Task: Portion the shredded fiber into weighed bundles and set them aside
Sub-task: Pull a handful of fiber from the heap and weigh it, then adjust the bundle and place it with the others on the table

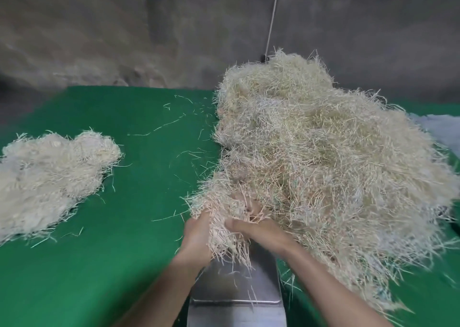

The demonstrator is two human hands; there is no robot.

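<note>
1. Right hand [258, 232] grips a clump [224, 217] of fiber at the near-left edge of the big fiber pile [311, 152], with thumb and curled fingers in the strands.
2. Left hand [196, 237] lies against the clump's other side (fingers buried, so I cannot tell its grip).
3. The clump hangs over a metal tray [236, 289] on the green desk [139, 252].
4. A smaller pile [49, 172] lies well apart, far left.

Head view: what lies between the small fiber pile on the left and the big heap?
Green table cover with a few loose strands; nothing else, per the head view.
</note>
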